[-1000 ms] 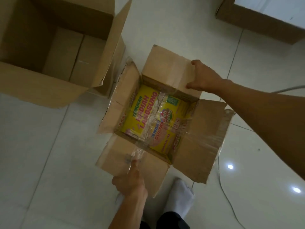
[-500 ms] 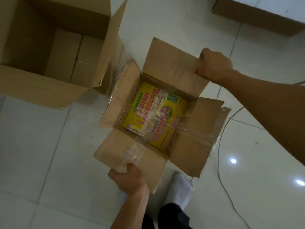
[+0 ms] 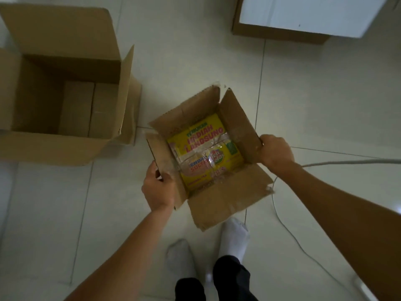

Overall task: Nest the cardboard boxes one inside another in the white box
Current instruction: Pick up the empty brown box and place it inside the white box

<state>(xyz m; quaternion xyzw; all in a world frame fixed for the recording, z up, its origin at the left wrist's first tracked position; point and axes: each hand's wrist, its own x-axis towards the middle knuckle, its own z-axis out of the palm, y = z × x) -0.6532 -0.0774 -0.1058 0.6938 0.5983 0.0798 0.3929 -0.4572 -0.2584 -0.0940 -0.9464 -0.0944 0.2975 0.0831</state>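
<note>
A small open cardboard box [image 3: 225, 200] with a yellow printed bottom sits low in the middle of the view, its flaps up or spread. My left hand [image 3: 157, 187] grips its left flap. On the box's right flap my right hand [image 3: 274, 152] is closed. A larger open cardboard box [image 3: 54, 146] stands on the floor at the left, with nothing inside it. The white box [image 3: 303, 14] lies at the top right, cut off by the frame.
The floor is pale tile. A thin white cable [image 3: 288, 231] runs across it at the right, close to the small box. My feet in white socks [image 3: 234, 240] stand just below the small box.
The small box has turned and moved toward me and to the right. My right hand shifted from the far flap to the right flap; the left hand now holds the left flap.
</note>
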